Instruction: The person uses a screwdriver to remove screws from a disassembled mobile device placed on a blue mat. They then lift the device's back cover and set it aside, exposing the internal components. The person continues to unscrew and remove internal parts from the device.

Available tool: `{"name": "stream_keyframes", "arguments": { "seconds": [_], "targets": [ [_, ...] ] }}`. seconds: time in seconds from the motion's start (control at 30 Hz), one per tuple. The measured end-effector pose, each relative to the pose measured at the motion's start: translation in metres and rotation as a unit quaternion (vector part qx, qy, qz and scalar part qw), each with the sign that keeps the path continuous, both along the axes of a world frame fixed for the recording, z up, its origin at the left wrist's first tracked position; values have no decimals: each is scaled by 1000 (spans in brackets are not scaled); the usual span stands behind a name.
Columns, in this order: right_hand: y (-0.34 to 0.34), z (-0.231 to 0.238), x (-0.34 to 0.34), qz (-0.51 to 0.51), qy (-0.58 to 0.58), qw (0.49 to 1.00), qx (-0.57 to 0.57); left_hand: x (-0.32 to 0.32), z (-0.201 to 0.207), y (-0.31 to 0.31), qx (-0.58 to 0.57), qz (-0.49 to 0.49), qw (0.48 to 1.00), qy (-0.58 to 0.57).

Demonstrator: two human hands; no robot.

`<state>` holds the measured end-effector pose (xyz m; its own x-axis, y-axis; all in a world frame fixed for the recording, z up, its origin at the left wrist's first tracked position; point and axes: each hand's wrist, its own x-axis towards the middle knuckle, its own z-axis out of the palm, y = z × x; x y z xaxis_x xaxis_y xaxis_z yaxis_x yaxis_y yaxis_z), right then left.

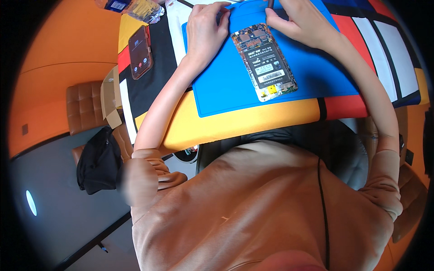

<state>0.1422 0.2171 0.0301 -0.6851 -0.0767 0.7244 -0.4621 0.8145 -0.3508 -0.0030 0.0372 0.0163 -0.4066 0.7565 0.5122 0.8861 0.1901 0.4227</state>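
An opened smartphone (264, 63) lies on a blue work mat (217, 95), its circuit board at the far end and a black battery across its middle. My left hand (205, 29) rests on the mat left of the phone, fingers curled toward the thumb; what they hold, if anything, is hidden. Beyond the phone's far right corner, my right hand (303, 22) is closed round a dark slim tool (271, 4). The picture's upper edge cuts that tool off, so its kind cannot be told. Neither hand appears to touch the phone.
Under the mat is a colour-blocked tablecloth (235, 122). A second phone (140, 52), screen lit, lies at the left, with a clear plastic bottle (142, 10) beyond it. Left of the table are a cardboard box (110, 97), a brown chair (83, 106) and a black bag (99, 162).
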Motion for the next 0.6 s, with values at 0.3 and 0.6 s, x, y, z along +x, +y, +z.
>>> {"name": "stream_keyframes", "arguments": {
  "seconds": [0.3,0.6],
  "targets": [
    [2,2,1,-9,-51,998,-34,-4,-3,-2,-2,6,1000,9],
    [-2,11,4,4,-90,994,-55,1,4,-4,-25,25,999,23]
  ]
}}
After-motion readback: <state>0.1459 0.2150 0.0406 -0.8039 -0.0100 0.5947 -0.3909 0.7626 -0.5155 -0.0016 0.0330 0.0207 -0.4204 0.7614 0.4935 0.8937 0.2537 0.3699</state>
